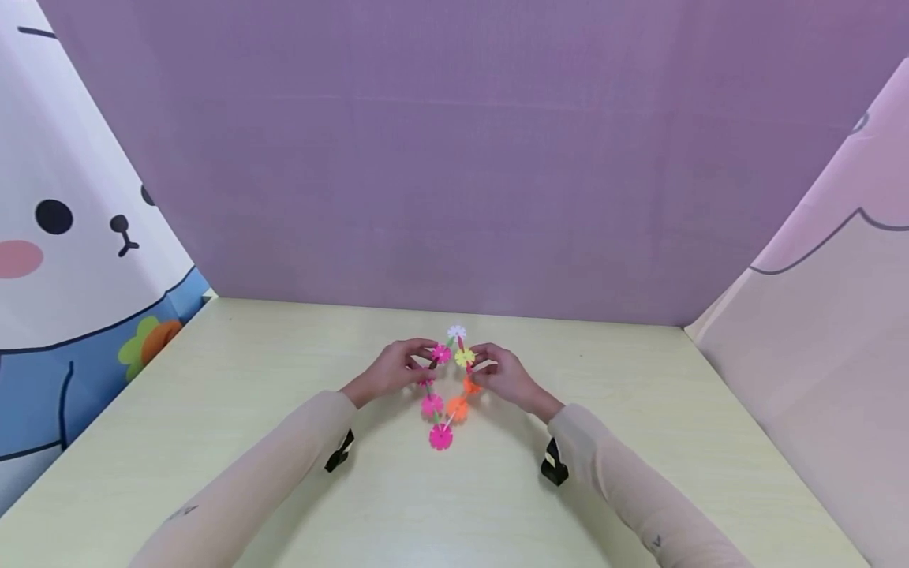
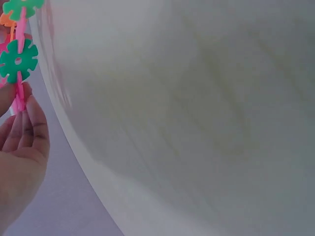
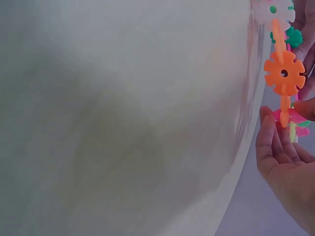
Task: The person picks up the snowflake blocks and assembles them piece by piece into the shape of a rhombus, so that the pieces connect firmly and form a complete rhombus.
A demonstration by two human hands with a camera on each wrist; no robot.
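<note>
Slotted plastic snowflake discs are joined edge to edge in a loop-like chain above the table, between both hands. Pink discs (image 1: pixel 441 436) form its near end, with an orange disc (image 1: pixel 458 408) beside them; a white disc (image 1: pixel 457 332) and a yellow disc (image 1: pixel 465 357) sit at the far end. On the chain's left side my left hand (image 1: pixel 387 369) pinches a pink disc, below a green disc (image 2: pixel 18 60) in the left wrist view. My right hand (image 1: pixel 507 375) pinches the right side, at a pink disc (image 3: pixel 295 116) and an orange one joined to it. Fingers partly hide the held discs.
The pale wooden table (image 1: pixel 284 347) extends around the hands. A purple cloth panel (image 1: pixel 454 173) rises at its back edge. Printed cloths stand along the left (image 1: pixel 71 276) and right (image 1: pixel 838 331) sides. Black straps (image 1: pixel 554 464) hang under both wrists.
</note>
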